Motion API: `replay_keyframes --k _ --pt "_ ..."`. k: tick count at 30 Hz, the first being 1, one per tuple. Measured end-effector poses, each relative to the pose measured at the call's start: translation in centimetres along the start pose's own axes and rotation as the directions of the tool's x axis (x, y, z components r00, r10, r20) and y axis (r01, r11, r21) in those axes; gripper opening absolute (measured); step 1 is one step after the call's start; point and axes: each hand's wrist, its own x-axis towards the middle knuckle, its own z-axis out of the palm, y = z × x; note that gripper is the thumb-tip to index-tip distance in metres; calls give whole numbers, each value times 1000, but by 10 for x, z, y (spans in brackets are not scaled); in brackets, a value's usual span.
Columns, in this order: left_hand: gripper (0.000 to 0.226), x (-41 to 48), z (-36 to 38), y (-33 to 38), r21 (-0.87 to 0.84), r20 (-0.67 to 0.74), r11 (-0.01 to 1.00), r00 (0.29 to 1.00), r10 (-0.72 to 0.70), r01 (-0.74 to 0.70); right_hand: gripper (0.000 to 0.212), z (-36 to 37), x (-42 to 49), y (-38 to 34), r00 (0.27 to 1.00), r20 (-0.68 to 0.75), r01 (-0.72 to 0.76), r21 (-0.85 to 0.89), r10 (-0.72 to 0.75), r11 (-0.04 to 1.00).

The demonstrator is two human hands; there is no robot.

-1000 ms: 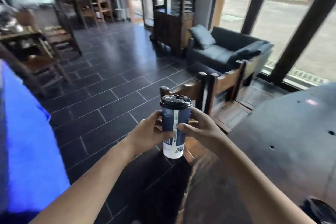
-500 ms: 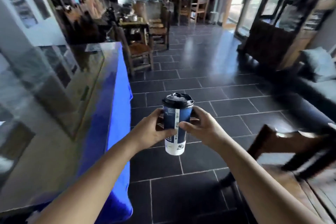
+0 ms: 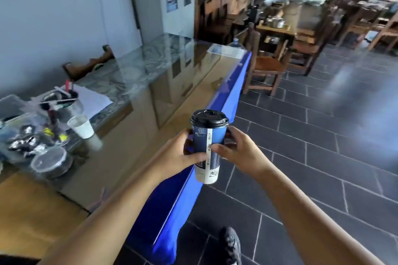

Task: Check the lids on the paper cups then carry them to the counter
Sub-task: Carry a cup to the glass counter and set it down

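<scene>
Between left hand (image 3: 183, 153) and right hand (image 3: 239, 153), upright lidded paper cup (image 3: 207, 148), gripped

Right of the white cup (image 3: 80, 129), a broad glossy stretch of the surface (image 3: 133, 157) lies open as far as its blue edge (image 3: 226, 97). Left of the white cup, a lidded bowl (image 3: 50, 160) and assorted clutter (image 3: 28, 140) crowd the surface. Far beyond the white cup, a wooden chair (image 3: 267, 66) stands just beside the blue edge.

You've turned toward the desk (image 3: 133, 135); the cup (image 3: 215, 137) you carry is now just beside its blue edge.
</scene>
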Motion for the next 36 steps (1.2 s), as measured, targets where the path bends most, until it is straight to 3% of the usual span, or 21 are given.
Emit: replay_keyframes --k 3,10,16,21,24,30,36 --pt "67 29 -16 -5 -38 -122 998 991 -62 58 36 -4 68 0 987 139 79 -21 -75 997" --pt "89 73 -41 -3 -166 -430 963 863 -265 212 46 -1 201 -6 871 478 149 -27 -118 988" --pt "66 77 -49 -17 -251 -597 905 681 -424 344 43 39 261 -2 734 674 177 -72 -83 982" --pt "62 59 -58 -48 -315 -652 857 562 -508 409 38 88 281 1 618 785 220 -127 -37 967" --pt "55 55 -68 -67 -349 -656 822 510 -557 450 46 117 291 3 554 832 257 -156 -13 954" --pt "43 62 -107 -126 -360 -632 780 481 -608 512 47 173 327 13 525 850 257 -218 53 942" --pt "51 72 -147 -181 -383 -626 759 457 -632 526 63 232 363 28 530 841 277 -292 109 915"
